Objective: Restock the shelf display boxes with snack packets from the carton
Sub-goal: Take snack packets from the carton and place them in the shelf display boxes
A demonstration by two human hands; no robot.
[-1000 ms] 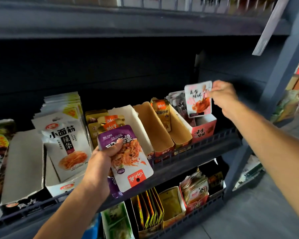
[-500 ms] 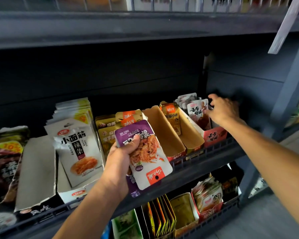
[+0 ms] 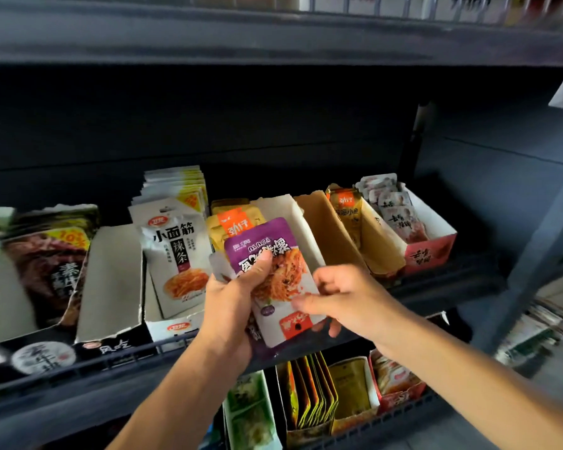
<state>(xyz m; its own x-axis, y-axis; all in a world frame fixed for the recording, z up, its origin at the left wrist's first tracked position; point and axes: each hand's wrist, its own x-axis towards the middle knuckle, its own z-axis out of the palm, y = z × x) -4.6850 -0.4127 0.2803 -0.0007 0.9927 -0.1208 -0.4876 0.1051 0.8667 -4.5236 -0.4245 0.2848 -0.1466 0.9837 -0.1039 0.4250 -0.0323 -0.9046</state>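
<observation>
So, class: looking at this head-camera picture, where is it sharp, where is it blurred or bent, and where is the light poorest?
In the head view, the purple-topped snack packet and both hands, left and right, are fairly sharp; the dark packets at far left are smeared by blur; the shelf upright leans from wide-angle distortion; the shelf's back wall lies in deep shadow.

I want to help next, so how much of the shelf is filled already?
Partly done. The red display box at the right holds a row of pale packets. In hand: the left hand grips a stack of purple packets, and the right hand is pinching the front one. Left to do: the brown display box beside them looks empty, and the next one holds one orange packet.
</observation>
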